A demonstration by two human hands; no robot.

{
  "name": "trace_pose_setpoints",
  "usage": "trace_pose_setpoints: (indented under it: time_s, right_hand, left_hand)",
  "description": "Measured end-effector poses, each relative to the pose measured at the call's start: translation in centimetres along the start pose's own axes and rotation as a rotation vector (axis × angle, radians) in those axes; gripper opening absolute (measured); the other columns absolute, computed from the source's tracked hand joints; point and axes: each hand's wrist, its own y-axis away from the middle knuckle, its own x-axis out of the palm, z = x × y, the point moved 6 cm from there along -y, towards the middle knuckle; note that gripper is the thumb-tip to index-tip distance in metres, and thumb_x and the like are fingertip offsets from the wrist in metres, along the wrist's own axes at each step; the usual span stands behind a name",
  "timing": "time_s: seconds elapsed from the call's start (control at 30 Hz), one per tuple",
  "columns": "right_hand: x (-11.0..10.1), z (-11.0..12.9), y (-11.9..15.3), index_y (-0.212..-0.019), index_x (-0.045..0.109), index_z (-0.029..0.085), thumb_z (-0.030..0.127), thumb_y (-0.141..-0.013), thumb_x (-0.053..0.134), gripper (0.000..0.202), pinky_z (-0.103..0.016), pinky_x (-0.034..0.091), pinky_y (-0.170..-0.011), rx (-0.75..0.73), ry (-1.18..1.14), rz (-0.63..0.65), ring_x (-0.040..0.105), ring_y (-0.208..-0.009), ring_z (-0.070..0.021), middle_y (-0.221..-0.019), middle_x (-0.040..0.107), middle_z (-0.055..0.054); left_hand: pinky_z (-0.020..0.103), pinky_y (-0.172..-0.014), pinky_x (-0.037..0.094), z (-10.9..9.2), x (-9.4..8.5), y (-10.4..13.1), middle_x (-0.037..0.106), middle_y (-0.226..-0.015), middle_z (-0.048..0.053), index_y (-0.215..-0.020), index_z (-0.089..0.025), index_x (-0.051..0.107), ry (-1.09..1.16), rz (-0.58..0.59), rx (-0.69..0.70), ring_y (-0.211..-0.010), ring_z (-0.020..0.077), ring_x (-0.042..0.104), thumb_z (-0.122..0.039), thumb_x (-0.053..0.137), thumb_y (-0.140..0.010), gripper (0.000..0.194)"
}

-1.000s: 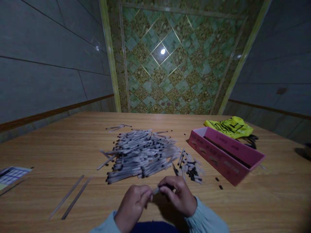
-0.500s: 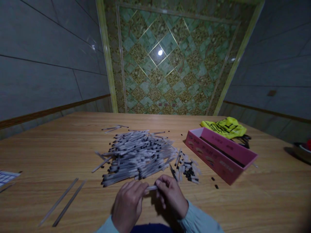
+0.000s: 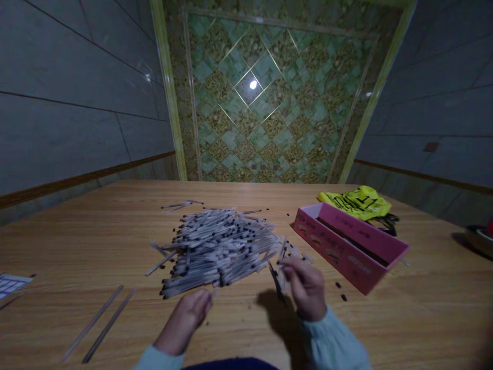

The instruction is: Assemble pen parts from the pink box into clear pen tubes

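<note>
My left hand (image 3: 187,318) is low in front of the pen pile, fingers closed, with the pale tip of a small clear plastic piece (image 3: 214,293) showing past the fingertips. My right hand (image 3: 306,288) is over the small heap of clear caps and black plugs (image 3: 291,252), which it partly covers. Its thumb and fingers are pinched, and what they hold, if anything, is hidden. A dark, slim tool (image 3: 276,281), perhaps tweezers or scissors, lies just left of that hand. The large pile of slim, clear pens with black ends (image 3: 223,246) spreads beyond both hands.
A pink open box (image 3: 346,246) stands at the right, with a yellow bag (image 3: 358,202) behind it. Two black plugs (image 3: 341,291) lie before the box. Two loose grey tubes (image 3: 110,324) and a grid-marked sheet (image 3: 11,285) are at the left on the wooden table (image 3: 423,318).
My hands have come apart from the short clear piece they held together. The right moved right and forward to the small heap; the left drew slightly left, the piece's tip still showing.
</note>
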Motion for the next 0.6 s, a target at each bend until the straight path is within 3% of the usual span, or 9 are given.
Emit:
trace_pose_setpoints:
  time_s: [0.07, 0.1, 0.2, 0.3, 0.43, 0.53, 0.6]
  right_hand:
    - [-3.5, -3.2, -0.4, -0.084, 0.066, 0.016, 0.034, -0.086, 0.049, 0.024, -0.026, 0.044, -0.062, 0.196, 0.12, -0.316, 0.06, -0.066, -0.0172, -0.073, 0.066, -0.005]
    - [-4.1, -4.6, -0.5, -0.082, 0.066, 0.016, 0.036, -0.086, 0.049, 0.026, -0.026, 0.044, -0.063, 0.262, 0.177, -0.332, 0.06, -0.067, -0.0177, -0.073, 0.066, -0.005]
    - [-3.3, -8.2, 0.0, -0.081, 0.069, 0.018, 0.04, -0.085, 0.048, 0.031, -0.027, 0.042, -0.065, 0.413, 0.419, -0.075, 0.062, -0.075, -0.0198, -0.08, 0.068, -0.006]
    - [-2.0, -10.3, 1.1, -0.082, 0.07, 0.021, 0.043, -0.085, 0.045, 0.033, -0.027, 0.038, -0.062, 0.493, 0.682, 0.145, 0.061, -0.079, -0.0213, -0.086, 0.067, -0.007]
    - [-1.7, -11.4, 1.9, -0.086, 0.069, 0.024, 0.042, -0.087, 0.042, 0.033, -0.027, 0.035, -0.059, 0.529, 0.836, 0.238, 0.06, -0.081, -0.0207, -0.086, 0.064, -0.006]
    - [-1.8, -11.9, 2.1, -0.088, 0.067, 0.023, 0.039, -0.086, 0.044, 0.028, -0.028, 0.035, -0.062, 0.53, 0.853, 0.265, 0.058, -0.083, -0.0207, -0.088, 0.063, -0.006]
    - [-1.8, -11.7, 2.0, -0.09, 0.066, 0.021, 0.036, -0.085, 0.048, 0.025, -0.029, 0.037, -0.065, 0.5, 0.855, 0.256, 0.057, -0.086, -0.0216, -0.089, 0.061, -0.007]
  left_hand:
    - [0.023, -0.044, 0.027, 1.4, -2.7, -0.7, 0.039, -0.045, -0.006, -0.059, -0.021, 0.046, 0.155, -0.131, -0.098, -0.042, 0.011, 0.036, -0.056, 0.036, -0.082, 0.043]
    - [0.023, -0.044, 0.027, 1.8, -4.0, -0.8, 0.041, -0.047, -0.006, -0.064, -0.02, 0.05, 0.173, -0.196, -0.109, -0.043, 0.0111, 0.038, -0.056, 0.038, -0.081, 0.042]
    - [0.024, -0.046, 0.034, 2.9, -7.7, -0.7, 0.055, -0.056, -0.002, -0.082, -0.019, 0.061, 0.013, -0.344, -0.153, -0.048, 0.0144, 0.049, -0.051, 0.045, -0.078, 0.036]
    - [0.031, -0.059, 0.043, 3.6, -10.8, 0.3, 0.068, -0.071, 0.008, -0.091, -0.017, 0.067, -0.394, -0.445, -0.256, -0.066, 0.0235, 0.061, -0.039, 0.048, -0.077, 0.033]
    - [0.037, -0.061, 0.042, 4.1, -13.3, 1.8, 0.07, -0.087, 0.016, -0.095, -0.02, 0.069, -0.818, -0.439, -0.423, -0.077, 0.0325, 0.063, -0.038, 0.037, -0.082, 0.039]
    - [0.037, -0.057, 0.041, 4.9, -14.0, 2.4, 0.069, -0.086, 0.016, -0.091, -0.022, 0.069, -0.863, -0.412, -0.526, -0.073, 0.0332, 0.062, -0.037, 0.035, -0.082, 0.037]
    - [0.04, -0.057, 0.041, 5.3, -14.2, 2.7, 0.068, -0.082, 0.017, -0.088, -0.022, 0.068, -0.812, -0.463, -0.521, -0.071, 0.035, 0.061, -0.038, 0.038, -0.08, 0.035]
